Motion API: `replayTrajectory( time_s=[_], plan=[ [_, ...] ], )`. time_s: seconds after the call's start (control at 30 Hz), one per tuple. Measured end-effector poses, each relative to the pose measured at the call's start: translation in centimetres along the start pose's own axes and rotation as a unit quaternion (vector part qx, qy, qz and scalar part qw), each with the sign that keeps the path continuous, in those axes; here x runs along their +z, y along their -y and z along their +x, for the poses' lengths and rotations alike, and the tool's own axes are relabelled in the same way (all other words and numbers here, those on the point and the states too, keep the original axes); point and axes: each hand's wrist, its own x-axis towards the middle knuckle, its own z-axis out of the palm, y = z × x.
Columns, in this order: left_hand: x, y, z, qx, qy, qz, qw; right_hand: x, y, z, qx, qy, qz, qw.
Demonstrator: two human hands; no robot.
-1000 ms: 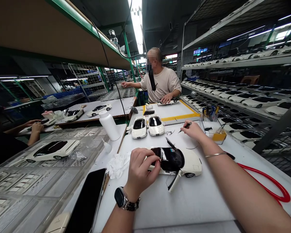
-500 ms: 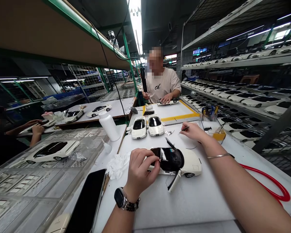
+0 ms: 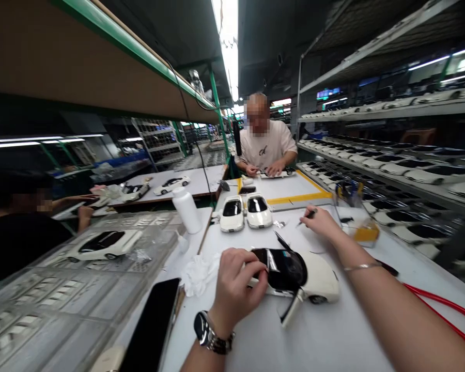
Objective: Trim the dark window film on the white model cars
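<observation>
Gripping slim dark tool [image 3: 301, 222] with right hand [image 3: 321, 221]. Left hand [image 3: 238, 283] touches open-doored white model car [image 3: 294, 271], grip unclear; white bottle [image 3: 187, 211] beyond that hand, leftward.

short dark script [image 3: 263, 152] on the pale shirt [image 3: 282, 138] opposite, perhaps "d", too blurred to read surely

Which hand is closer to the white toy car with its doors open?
Left. The left hand is over one end of the car; the right hand is off it, past its far side, holding a thin tool.
</observation>
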Motion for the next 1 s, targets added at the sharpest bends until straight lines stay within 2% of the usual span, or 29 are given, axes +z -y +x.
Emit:
replayTrajectory(
  time_s=[0.27, 0.47, 0.6, 0.63, 0.7, 0.83, 0.9, 1.0],
  plan=[
    [0.4, -0.1, -0.7, -0.011, -0.027, -0.003, 1.000, 1.2, -1.2, 0.8, -0.022, -0.010, 0.028, 0.999],
    [0.4, -0.2, -0.7, -0.017, -0.028, -0.014, 0.999, 1.0, -0.7, 0.4, -0.002, -0.018, 0.061, 0.998],
    [0.2, -0.4, -0.5, -0.038, -0.016, -0.036, 0.999, 0.4, 0.7, -0.1, 0.009, -0.051, 0.169, 0.984],
    [0.2, -0.5, -0.5, -0.046, -0.011, -0.045, 0.998, 0.2, 1.3, -0.3, 0.009, -0.064, 0.219, 0.974],
    [0.2, -0.7, -0.4, -0.063, 0.000, -0.065, 0.996, -0.3, 2.9, -0.9, 0.002, -0.080, 0.346, 0.935],
    [0.3, -1.0, -0.5, -0.094, 0.028, -0.111, 0.989, -1.3, 6.6, -3.5, -0.018, -0.028, 0.566, 0.824],
    [0.3, -1.2, -0.5, -0.107, 0.046, -0.142, 0.983, -1.5, 7.9, -5.7, -0.015, 0.007, 0.605, 0.796],
    [0.5, -1.4, -0.5, -0.119, 0.072, -0.184, 0.973, -1.3, 8.5, -9.2, 0.002, 0.059, 0.627, 0.777]
  ],
)
